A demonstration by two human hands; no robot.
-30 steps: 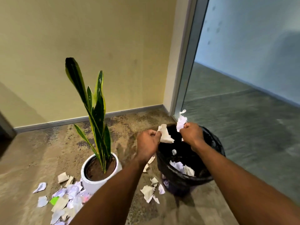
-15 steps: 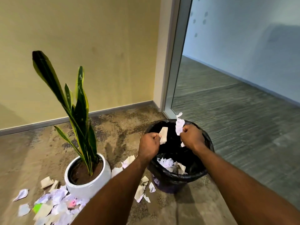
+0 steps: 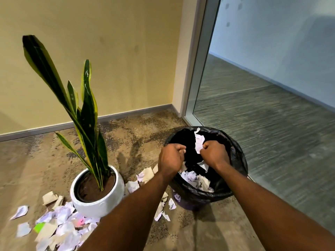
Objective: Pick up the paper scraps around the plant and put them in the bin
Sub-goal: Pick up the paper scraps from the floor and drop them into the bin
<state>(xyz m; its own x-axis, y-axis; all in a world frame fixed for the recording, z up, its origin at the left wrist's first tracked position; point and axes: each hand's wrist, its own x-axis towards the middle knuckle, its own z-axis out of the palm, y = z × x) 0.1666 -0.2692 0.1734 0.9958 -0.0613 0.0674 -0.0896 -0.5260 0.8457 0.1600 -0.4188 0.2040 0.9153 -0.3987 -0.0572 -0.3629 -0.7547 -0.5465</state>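
Fists hover over the bin [image 3: 237,160]: the right hand [image 3: 214,153] clenches a white scrap [image 3: 199,142], the left hand [image 3: 171,157] is curled tight, contents unclear. Paper scraps [image 3: 59,225] litter brown carpet [image 3: 36,160] around the potted plant [image 3: 94,187], near a yellow wall [image 3: 108,51].

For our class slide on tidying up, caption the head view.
Both hands over the black-lined bin, right hand clutching a paper scrap.

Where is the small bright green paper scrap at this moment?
In the head view, the bright green paper scrap lies on the carpet at lower left, among white scraps left of the white round plant pot.
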